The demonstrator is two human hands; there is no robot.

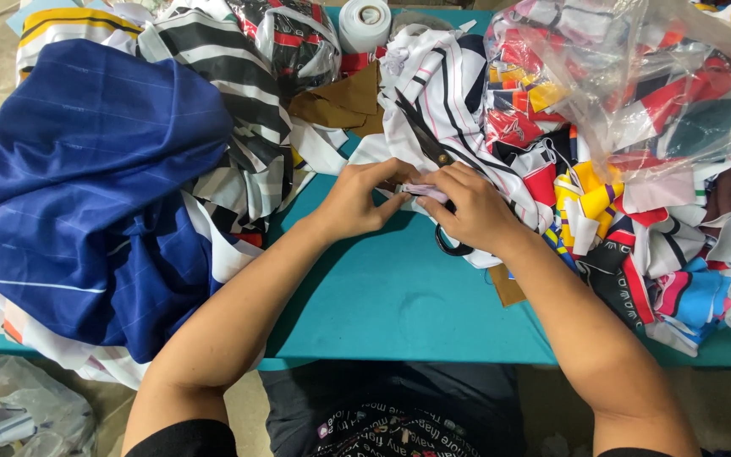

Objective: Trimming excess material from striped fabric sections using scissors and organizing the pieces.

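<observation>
My left hand (364, 196) and my right hand (469, 209) meet at the middle of the teal table (399, 296). Together they pinch a small pale pink and white strip of fabric (422, 191). Black-handled scissors (433, 152) lie under my right hand, blades pointing up over a white striped cloth (442, 76), one handle loop (450, 247) showing below the hand.
A large blue cloth (95, 195) covers the table's left side, with black and white striped cloth (230, 101) beside it. Many coloured fabric scraps (636, 220) and a clear plastic bag (636, 68) fill the right. A white tape roll (364, 21) stands at the back. Brown pieces (340, 101) lie nearby.
</observation>
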